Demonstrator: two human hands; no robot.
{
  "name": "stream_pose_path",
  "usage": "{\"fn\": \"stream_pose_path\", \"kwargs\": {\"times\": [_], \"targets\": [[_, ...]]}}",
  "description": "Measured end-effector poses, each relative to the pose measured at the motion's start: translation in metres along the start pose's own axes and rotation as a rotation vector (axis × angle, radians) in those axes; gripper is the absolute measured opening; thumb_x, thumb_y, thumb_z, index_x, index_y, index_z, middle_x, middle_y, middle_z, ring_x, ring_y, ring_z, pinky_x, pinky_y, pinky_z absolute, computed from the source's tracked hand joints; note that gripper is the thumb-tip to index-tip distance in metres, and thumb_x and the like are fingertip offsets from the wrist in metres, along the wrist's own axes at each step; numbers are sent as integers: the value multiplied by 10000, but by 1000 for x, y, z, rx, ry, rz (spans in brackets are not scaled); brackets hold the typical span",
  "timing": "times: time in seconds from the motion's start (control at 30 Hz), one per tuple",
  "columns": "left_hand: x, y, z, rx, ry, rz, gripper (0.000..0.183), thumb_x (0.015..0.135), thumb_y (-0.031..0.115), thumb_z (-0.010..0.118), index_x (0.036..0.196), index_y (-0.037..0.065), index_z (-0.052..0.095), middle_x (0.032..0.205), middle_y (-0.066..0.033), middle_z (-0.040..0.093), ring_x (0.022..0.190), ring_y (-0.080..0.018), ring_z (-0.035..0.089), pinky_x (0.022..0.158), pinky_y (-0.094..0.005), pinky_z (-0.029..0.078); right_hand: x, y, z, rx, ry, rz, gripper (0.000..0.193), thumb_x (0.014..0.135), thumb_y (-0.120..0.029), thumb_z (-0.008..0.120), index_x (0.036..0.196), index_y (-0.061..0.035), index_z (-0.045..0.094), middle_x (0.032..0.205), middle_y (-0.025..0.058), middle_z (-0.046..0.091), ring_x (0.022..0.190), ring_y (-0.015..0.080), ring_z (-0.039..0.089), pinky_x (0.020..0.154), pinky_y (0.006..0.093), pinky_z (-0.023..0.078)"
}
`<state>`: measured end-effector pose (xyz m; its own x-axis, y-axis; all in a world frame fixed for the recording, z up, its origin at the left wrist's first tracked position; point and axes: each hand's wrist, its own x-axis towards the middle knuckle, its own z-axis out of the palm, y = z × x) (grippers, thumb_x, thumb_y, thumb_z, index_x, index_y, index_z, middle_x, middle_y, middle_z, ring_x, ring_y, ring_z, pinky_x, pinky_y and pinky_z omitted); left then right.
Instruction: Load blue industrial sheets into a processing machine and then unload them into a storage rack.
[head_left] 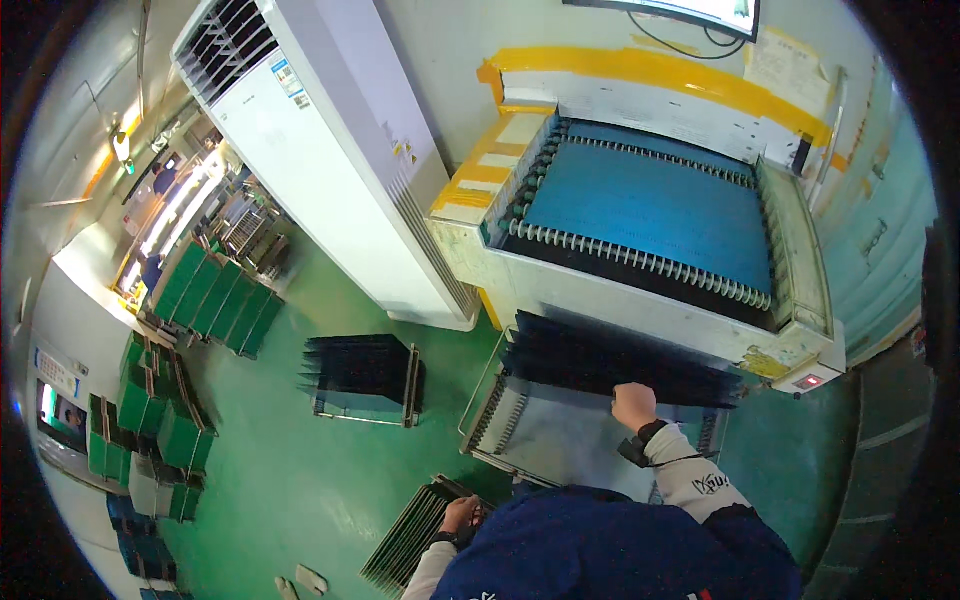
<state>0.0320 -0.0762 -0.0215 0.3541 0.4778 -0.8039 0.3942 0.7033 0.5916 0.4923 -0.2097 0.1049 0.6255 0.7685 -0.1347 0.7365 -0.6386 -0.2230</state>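
My right hand [635, 407] is closed like a fist in front of a row of dark, thin panels [600, 362]. They stand upright in a metal rack [487, 461] with coiled spring-like dividers. Whether a panel edge is between its fingers is hidden. Lower down, my left hand [461, 517] has curled fingers at the edge of a second rack of thin, closely spaced panels [410, 545]; what it grips, if anything, I cannot make out. Beyond the right hand, a large blue panel [650, 205] lies flat among the rollers of a conveyor machine [640, 282].
Another rack of dark panels [362, 372] stands on the green floor [270, 440]. A tall white air conditioner [340, 160] rises beside the machine. Stacks of green panels [215, 300] line the left, with people farther back. A screen [690, 15] hangs above the machine.
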Motion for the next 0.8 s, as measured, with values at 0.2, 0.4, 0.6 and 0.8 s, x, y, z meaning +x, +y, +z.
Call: {"fn": "stream_pose_path", "kwargs": {"times": [0.2,0.4,0.6,0.8], "targets": [[-35,40,25,199,7,37,247,913,269,539,789,58,578,619,-10,550,474,-111,479,421,-252,367,-4,2,-2,-11,25,21,183,704,-239,619,769,-80,682,761,147,654,761,336,634,673,455,495],[-20,24,12,194,-63,74,246,914,252,536,794,44,593,642,-27,581,526,-137,531,483,-260,406,-3,-3,-4,-12,30,9,184,705,-239,614,756,-76,681,761,148,654,752,335,635,672,456,496],[-14,21,17,-167,-9,-105,267,907,257,560,786,23,605,693,-56,600,570,-140,543,535,-252,418,0,-2,-4,-6,92,8,173,700,-232,610,744,-80,681,741,140,651,745,331,635,663,449,498],[-9,15,8,181,-57,84,255,908,267,560,789,47,609,672,-31,585,560,-134,531,528,-256,408,2,1,-1,-26,68,0,165,689,-225,614,728,-77,677,726,141,648,737,332,635,653,452,493]]}}
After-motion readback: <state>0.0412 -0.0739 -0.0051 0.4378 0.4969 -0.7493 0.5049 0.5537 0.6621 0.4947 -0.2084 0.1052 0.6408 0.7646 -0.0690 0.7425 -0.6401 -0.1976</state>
